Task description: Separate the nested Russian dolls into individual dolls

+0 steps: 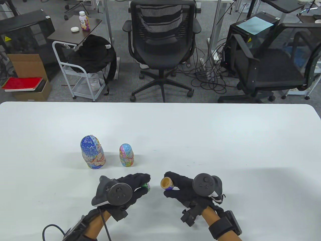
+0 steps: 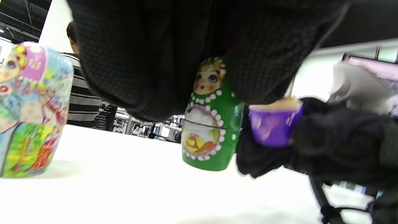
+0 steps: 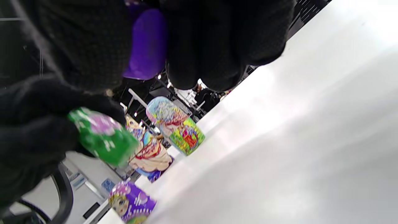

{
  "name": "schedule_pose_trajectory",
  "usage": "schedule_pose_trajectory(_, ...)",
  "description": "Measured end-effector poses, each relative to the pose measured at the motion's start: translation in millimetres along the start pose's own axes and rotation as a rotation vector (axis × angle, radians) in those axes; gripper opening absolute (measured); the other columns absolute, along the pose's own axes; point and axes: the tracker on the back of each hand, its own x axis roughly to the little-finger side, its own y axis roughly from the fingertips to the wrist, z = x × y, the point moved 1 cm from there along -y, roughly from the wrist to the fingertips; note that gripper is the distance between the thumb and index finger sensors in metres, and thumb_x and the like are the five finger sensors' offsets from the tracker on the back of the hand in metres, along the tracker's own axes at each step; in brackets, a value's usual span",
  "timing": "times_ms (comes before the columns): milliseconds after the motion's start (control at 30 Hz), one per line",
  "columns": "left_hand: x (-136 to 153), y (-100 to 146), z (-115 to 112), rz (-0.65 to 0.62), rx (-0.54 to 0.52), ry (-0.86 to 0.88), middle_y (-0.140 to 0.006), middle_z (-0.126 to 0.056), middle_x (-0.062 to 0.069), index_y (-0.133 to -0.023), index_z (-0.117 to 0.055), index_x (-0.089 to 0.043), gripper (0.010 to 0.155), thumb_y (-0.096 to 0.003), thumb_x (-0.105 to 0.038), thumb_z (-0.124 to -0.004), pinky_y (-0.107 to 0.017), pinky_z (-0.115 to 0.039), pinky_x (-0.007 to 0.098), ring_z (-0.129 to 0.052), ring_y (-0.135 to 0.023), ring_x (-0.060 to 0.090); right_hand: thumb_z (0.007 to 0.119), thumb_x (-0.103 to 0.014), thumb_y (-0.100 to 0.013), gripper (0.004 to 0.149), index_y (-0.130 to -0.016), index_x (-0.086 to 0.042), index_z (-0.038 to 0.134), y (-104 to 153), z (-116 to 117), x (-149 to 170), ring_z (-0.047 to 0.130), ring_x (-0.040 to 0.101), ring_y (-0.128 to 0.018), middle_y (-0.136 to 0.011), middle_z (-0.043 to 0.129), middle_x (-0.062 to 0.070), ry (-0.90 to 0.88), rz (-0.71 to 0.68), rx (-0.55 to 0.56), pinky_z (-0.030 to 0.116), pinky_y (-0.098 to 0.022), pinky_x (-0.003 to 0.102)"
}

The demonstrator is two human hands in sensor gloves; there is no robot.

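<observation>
My left hand (image 1: 145, 183) grips a small green doll (image 1: 146, 186) by its top; in the left wrist view the green doll (image 2: 211, 118) stands whole, low over the white table. My right hand (image 1: 169, 187) holds the purple doll's empty bottom half (image 1: 166, 183), its hollow mouth turned toward the left hand. The purple half (image 2: 273, 124) hangs just right of the green doll. A purple top half (image 3: 130, 202) lies on the table, hidden in the table view. A large blue doll (image 1: 92, 152) and a medium pastel doll (image 1: 127, 155) stand behind the hands.
The white table (image 1: 200, 140) stretches wide to the right and behind the dolls. Office chairs (image 1: 160, 45), a cart and cables stand on the floor beyond the far edge.
</observation>
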Motion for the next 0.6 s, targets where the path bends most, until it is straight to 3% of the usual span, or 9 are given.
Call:
schedule_pose_trajectory(200, 3.9, -9.6, -23.0, -0.008, 0.098, -0.040, -0.087, -0.095, 0.011, -0.095, -0.080, -0.019, 0.054, -0.0474, -0.041, -0.089, -0.049, -0.094, 0.034, -0.105, -0.066, 0.029, 0.092, -0.045, -0.036, 0.076, -0.101, -0.012, 0.069, 0.2, -4.5, 2.3, 0.095, 0.033, -0.078, -0.085, 0.095, 0.014, -0.026, 0.004, 0.022, 0.079, -0.062, 0.047)
schedule_pose_trajectory(600, 8.9, -10.9, -41.7, -0.006, 0.161, -0.076, -0.087, -0.095, 0.010, -0.096, -0.079, -0.020, 0.054, -0.0476, -0.043, -0.089, -0.049, -0.094, 0.034, -0.105, -0.066, 0.028, 0.092, -0.045, -0.036, 0.076, -0.100, -0.011, 0.070, -0.2, 0.1, -0.5, 0.095, 0.033, -0.077, -0.084, 0.096, 0.014, -0.016, -0.019, 0.013, 0.079, -0.062, 0.047)
